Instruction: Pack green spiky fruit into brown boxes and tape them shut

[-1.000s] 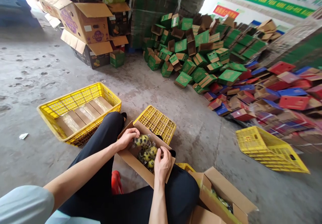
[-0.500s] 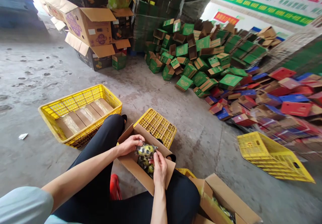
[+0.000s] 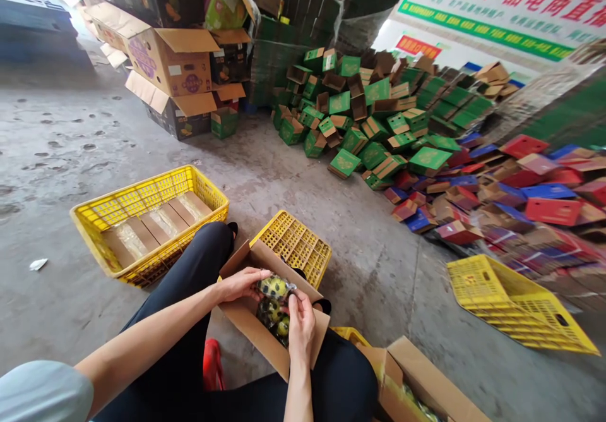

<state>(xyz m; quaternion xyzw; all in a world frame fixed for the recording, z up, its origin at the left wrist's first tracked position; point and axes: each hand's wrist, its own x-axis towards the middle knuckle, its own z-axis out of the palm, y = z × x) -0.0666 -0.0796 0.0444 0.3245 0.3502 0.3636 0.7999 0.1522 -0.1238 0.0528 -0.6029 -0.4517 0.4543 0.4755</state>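
Between my two hands is a clear plastic-wrapped yellow-green fruit [image 3: 275, 287] with dark spots, held just over an open cardboard box [image 3: 253, 321]. My left hand [image 3: 243, 284] pinches the wrap at its left end, fingers closed. At the other end my right hand [image 3: 301, 321] grips the wrap between thumb and fingers. Inside the box, below the held one, lie several more wrapped fruits [image 3: 274, 319]. The box rests between my legs, tilted a little. Its far inner part is partly hidden by my left hand.
A yellow crate [image 3: 156, 220] with taped cardboard boxes stands to the left. Ahead is an upturned yellow crate [image 3: 296, 245]. Another box [image 3: 426, 378] holding wrapped fruit is at lower right. A yellow crate [image 3: 516, 305] lies farther right, before heaped green boxes [image 3: 343, 163] and red-blue boxes [image 3: 553, 210].
My left hand has shifted slightly down along the wrap, and the wrapped fruit now lies flatter between both hands. The view has tilted up a little.
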